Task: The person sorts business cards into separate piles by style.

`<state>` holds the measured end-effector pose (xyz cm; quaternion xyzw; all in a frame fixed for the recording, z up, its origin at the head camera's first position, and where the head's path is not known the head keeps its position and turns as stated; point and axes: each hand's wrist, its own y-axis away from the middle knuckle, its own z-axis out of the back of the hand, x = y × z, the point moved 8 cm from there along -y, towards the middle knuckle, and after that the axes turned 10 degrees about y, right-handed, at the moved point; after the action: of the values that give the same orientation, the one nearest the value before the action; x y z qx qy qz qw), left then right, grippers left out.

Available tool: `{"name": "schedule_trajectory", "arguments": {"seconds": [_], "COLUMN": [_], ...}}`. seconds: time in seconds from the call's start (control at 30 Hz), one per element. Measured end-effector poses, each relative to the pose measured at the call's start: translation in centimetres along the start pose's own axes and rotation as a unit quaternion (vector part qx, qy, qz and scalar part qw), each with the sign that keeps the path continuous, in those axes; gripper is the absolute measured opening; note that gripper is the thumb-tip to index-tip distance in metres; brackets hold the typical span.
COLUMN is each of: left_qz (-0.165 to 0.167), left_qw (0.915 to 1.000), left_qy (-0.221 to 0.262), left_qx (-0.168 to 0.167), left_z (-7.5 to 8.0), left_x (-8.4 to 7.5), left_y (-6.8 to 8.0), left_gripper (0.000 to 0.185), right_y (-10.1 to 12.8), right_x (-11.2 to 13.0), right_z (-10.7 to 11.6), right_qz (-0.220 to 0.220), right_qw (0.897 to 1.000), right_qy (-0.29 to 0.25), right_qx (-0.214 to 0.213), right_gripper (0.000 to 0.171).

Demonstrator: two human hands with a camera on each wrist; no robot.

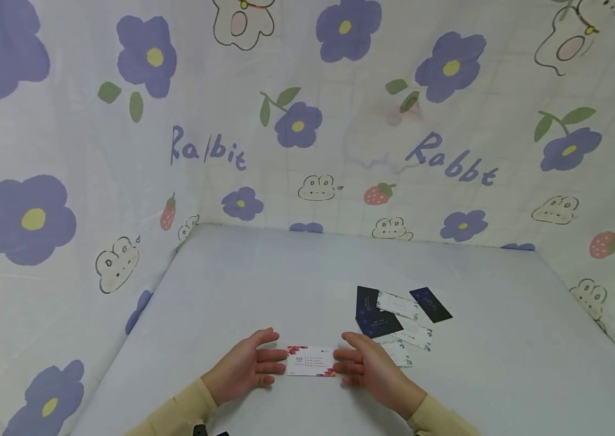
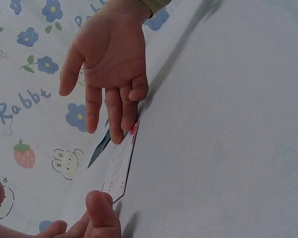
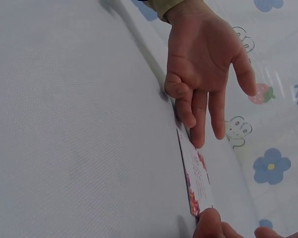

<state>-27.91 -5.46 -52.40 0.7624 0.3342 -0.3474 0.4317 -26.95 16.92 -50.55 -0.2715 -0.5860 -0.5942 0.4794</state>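
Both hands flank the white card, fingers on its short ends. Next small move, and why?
Probably press the fingertips inward and lift the card just off the table. The left hand and right hand touch its two short ends with straight fingers; neither pinches it, and it lies flat. The loose pile of cards sits apart by the right hand, so a lift shouldn't disturb it.

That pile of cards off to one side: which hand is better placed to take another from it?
Probably the right hand. The loose cards lie just beyond it on the table, while the left hand sits across the white card that both hands' fingertips touch.
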Motion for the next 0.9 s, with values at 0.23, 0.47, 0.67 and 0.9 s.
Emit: {"name": "schedule_trajectory", "arguments": {"seconds": [0.23, 0.47, 0.67, 0.9], "left_qz": [0.001, 0.002, -0.002, -0.002], "left_qw": [1.0, 1.0, 1.0, 1.0], "left_qy": [0.001, 0.001, -0.001, 0.004], "left_qx": [-0.002, -0.002, -0.001, 0.002], "left_z": [0.17, 0.19, 0.22, 0.36], "left_x": [0.06, 0.01, -0.09, -0.06], "left_y": [-0.14, -0.02, -0.06, 0.11], "left_gripper": [0.075, 0.075, 0.073, 0.074], "right_y": [-0.13, -0.09, -0.21, -0.08], "right_x": [0.01, -0.01, -0.13, -0.3], "right_z": [-0.22, -0.2, -0.18, 0.09], "right_qz": [0.001, 0.007, 0.008, 0.012], "right_qw": [1.0, 0.999, 0.999, 0.999], "right_qy": [-0.012, -0.032, -0.035, -0.038], "right_qx": [0.009, 0.012, 0.012, 0.016], "right_gripper": [0.065, 0.062, 0.061, 0.064]}}
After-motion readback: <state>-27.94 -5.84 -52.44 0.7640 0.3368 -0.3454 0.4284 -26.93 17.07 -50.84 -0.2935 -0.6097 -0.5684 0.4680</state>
